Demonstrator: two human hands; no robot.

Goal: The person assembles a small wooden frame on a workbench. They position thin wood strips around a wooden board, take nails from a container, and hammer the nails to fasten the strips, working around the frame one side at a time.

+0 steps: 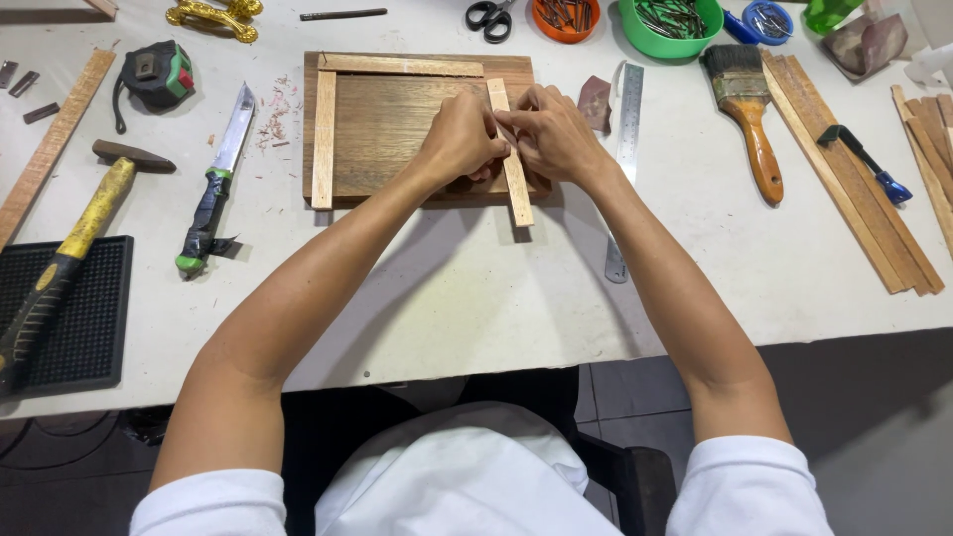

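Head view looks down on a white table where the left hand and right hand meet over a pale wood strip lying upright along the right side of a dark wooden board; fingers of both hands are curled narrow and pinch the strip near its upper part, its lower end jutting past the board's near edge; two more pale strips lie along the board's top and left edges; to do this well, I judge the strip should be kept flush with the board's right edge and square to the top strip, pressed evenly by both hands; no package or label shows clearly; an orange bowl and a green bowl stand at the far edge, a steel ruler just right of the hands
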